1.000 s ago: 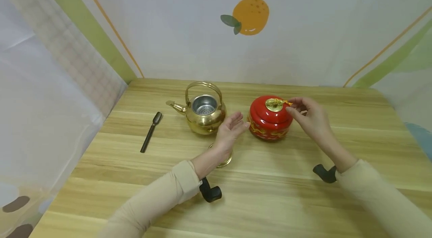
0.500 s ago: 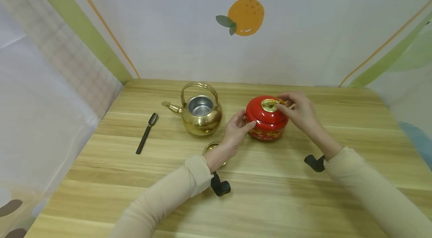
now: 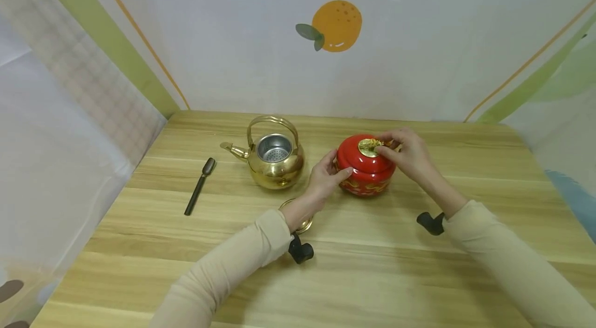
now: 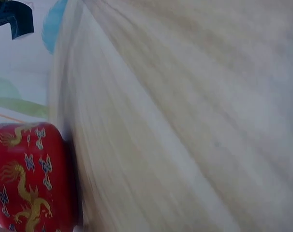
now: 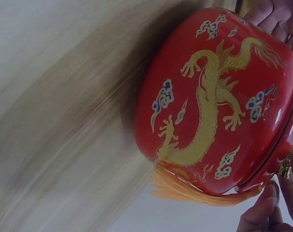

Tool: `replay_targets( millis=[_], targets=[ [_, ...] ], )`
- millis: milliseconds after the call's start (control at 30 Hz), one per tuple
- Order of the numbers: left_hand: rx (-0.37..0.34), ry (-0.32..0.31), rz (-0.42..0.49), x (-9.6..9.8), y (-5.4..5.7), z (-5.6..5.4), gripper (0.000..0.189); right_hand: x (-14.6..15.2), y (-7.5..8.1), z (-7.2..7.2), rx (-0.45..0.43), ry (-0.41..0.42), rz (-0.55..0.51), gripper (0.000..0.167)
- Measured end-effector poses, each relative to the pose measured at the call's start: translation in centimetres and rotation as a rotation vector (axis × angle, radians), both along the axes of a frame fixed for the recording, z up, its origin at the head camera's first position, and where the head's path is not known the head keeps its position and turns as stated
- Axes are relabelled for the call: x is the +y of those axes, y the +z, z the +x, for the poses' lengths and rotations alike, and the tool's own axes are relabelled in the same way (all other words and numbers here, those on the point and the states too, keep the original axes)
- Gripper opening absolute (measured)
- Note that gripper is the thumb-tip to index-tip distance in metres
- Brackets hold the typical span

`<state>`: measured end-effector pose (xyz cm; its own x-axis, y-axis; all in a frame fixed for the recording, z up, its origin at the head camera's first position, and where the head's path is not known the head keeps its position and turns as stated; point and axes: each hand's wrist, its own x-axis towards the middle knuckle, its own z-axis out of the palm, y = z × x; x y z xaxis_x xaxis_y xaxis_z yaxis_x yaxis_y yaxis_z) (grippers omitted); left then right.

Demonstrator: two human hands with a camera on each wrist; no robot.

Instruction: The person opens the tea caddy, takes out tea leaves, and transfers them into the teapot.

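A round red jar (image 3: 365,187) with golden dragons stands on the table, its lid (image 3: 350,152) on. My left hand (image 3: 321,180) holds the jar's left side, thumb on the front and fingers around behind. On top, my right hand (image 3: 412,156) pinches the gold knob (image 3: 369,146) of the lid. In the right wrist view the jar's dragon side (image 5: 209,106) is close, with an orange tassel (image 5: 199,191) hanging by the lid; a narrow seam shows between lid and body. The left wrist view catches only part of the jar (image 4: 33,183).
Left of the jar stands a brass teapot (image 3: 277,173), lidless, with a metal strainer (image 3: 274,151) inside. A dark scoop (image 3: 199,188) lies farther left. Partly under my left wrist lies a round brass lid (image 3: 304,225). Black mounts (image 3: 300,250) hang at both wrists.
My left hand has moved right from beside the teapot and now holds the jar's side. My right fingers have closed in from the lid's right edge onto its knob.
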<state>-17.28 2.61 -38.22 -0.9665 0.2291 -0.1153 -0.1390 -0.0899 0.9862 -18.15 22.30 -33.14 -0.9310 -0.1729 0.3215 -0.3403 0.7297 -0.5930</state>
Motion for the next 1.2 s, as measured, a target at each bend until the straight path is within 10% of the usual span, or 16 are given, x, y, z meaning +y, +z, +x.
replay_targets(
  millis=[1200],
  targets=[
    [0.022, -0.074, -0.054, -0.51, 0.15, -0.41, 0.068, -0.5, 0.31, -0.83, 0.017, 0.043, 0.064, 0.015]
  ],
)
